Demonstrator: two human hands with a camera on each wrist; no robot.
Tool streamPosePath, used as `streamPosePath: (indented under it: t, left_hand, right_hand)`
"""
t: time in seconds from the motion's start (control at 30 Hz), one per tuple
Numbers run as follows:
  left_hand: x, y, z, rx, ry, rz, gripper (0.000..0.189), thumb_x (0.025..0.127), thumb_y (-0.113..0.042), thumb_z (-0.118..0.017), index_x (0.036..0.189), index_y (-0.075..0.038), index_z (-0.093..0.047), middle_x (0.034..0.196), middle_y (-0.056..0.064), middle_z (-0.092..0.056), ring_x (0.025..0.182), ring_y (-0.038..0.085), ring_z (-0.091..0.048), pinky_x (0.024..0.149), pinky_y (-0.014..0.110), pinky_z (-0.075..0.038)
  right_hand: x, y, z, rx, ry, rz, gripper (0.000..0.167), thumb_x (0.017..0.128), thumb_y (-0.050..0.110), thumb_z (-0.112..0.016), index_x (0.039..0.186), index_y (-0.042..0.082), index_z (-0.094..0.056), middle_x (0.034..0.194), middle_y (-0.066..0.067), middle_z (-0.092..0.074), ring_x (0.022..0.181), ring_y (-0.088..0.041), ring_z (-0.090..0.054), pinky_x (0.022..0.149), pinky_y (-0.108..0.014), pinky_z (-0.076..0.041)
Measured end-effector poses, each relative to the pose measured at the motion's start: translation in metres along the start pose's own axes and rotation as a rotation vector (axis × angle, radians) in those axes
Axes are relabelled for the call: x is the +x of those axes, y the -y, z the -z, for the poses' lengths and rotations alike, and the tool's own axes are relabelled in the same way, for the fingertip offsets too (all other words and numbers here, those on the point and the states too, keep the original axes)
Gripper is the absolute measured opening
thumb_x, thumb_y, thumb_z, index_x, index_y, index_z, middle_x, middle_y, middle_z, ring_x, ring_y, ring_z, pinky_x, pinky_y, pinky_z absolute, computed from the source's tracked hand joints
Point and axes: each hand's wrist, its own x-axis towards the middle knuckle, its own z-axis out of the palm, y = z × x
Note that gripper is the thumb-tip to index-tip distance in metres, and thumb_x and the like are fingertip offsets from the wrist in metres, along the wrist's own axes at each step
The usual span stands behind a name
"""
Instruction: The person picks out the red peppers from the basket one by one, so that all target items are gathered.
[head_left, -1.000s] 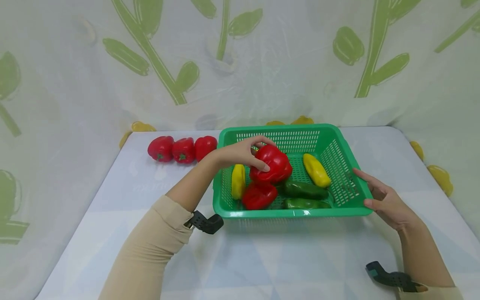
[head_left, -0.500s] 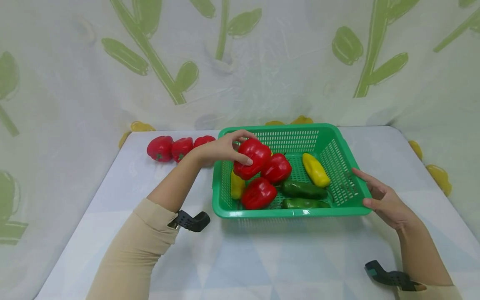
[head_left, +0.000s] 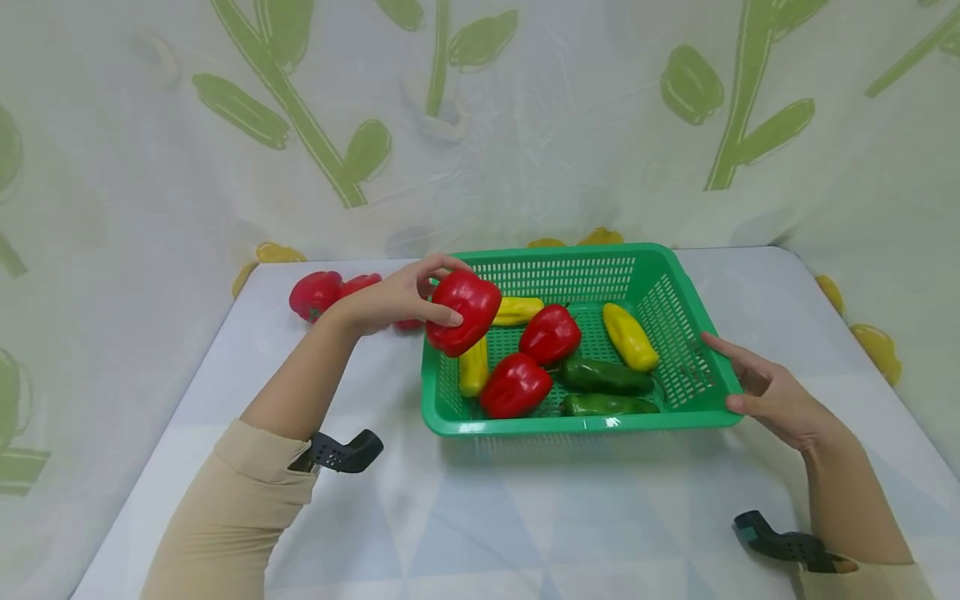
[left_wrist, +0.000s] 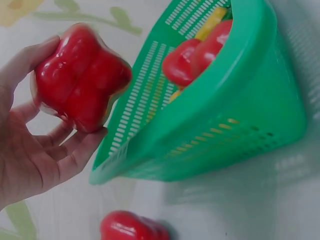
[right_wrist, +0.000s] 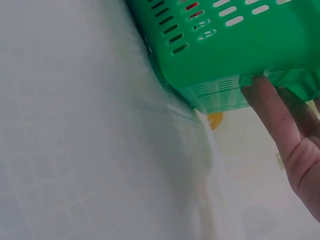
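Observation:
My left hand [head_left: 393, 298] holds a red bell pepper [head_left: 467, 310] above the left rim of the green basket [head_left: 585, 426]. In the left wrist view, thumb and fingers curl round the lobed pepper [left_wrist: 80, 80], apart from the basket wall [left_wrist: 235, 112]. My right hand [head_left: 780, 408] grips the basket's right rim near the front corner. Seen from the right wrist, its fingers [right_wrist: 272, 112] touch the outer wall. Inside the basket lie two red bell peppers [head_left: 551, 335], several yellow peppers [head_left: 630, 337] and two long green peppers [head_left: 607, 377].
At the back left of the white table [head_left: 480, 533], red bell peppers [head_left: 315, 295] stand in a row, partly hidden by my left hand and forearm. A pale curtain with green plant prints [head_left: 570, 125] hangs behind. Each wrist bears a black band [head_left: 341, 452].
My left hand has carried the red bell pepper leftward from the middle of the basket to its left rim. A yellow pepper at the back has come into view. The right hand stays at the rim.

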Motion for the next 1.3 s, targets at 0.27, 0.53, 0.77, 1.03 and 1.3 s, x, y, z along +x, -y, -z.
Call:
streamPosePath:
  t: [0.27,0.53,0.77,1.03,1.3]
  left_hand:
    - [-0.014,0.012,0.008,-0.016,-0.030,0.026,0.077,0.071,-0.011,-0.079,0.135,-0.020,-0.038,0.134,0.009,-0.043,0.123,0.031,-0.042,0.081,0.042,-0.055]
    - [-0.036,0.022,0.019,0.041,-0.069,0.006,0.079,0.070,-0.011,-0.080,0.136,-0.015,-0.037,0.135,0.012,-0.043,0.125,0.033,-0.040,0.082,0.043,-0.055]
    - [-0.053,0.036,0.027,0.038,-0.122,-0.011,0.079,0.069,-0.009,-0.080,0.136,-0.013,-0.038,0.135,0.013,-0.043,0.124,0.034,-0.040,0.081,0.042,-0.055]
    - [-0.064,0.053,0.032,0.028,-0.175,-0.009,0.080,0.070,-0.009,-0.078,0.138,-0.011,-0.035,0.136,0.016,-0.041,0.125,0.035,-0.039,0.081,0.041,-0.055]
    - [-0.067,0.081,0.032,-0.041,-0.206,0.032,0.077,0.072,-0.009,-0.076,0.137,-0.010,-0.035,0.137,0.018,-0.038,0.126,0.037,-0.037,0.083,0.044,-0.054]
  right_hand:
    - [-0.001,0.006,0.005,-0.004,0.042,-0.015,0.066,0.093,0.013,-0.059,0.150,0.020,-0.028,0.123,0.001,-0.051,0.109,-0.007,-0.056,0.084,-0.023,-0.052]
    - [0.000,0.007,0.007,0.020,0.087,-0.018,0.067,0.092,0.011,-0.060,0.150,0.019,-0.027,0.132,0.007,-0.049,0.113,-0.006,-0.055,0.086,-0.023,-0.052]
    - [0.000,0.006,0.008,-0.004,0.089,-0.011,0.068,0.093,0.012,-0.059,0.151,0.017,-0.024,0.134,0.009,-0.048,0.114,-0.005,-0.055,0.086,-0.023,-0.051]
    - [-0.001,0.003,0.008,0.030,0.084,-0.008,0.068,0.092,0.008,-0.059,0.150,0.016,-0.025,0.132,0.006,-0.049,0.112,-0.007,-0.056,0.087,-0.023,-0.051]
    - [0.001,0.004,0.006,0.064,0.080,-0.011,0.068,0.092,0.006,-0.059,0.150,0.018,-0.027,0.129,0.004,-0.051,0.110,-0.008,-0.058,0.086,-0.024,-0.052]
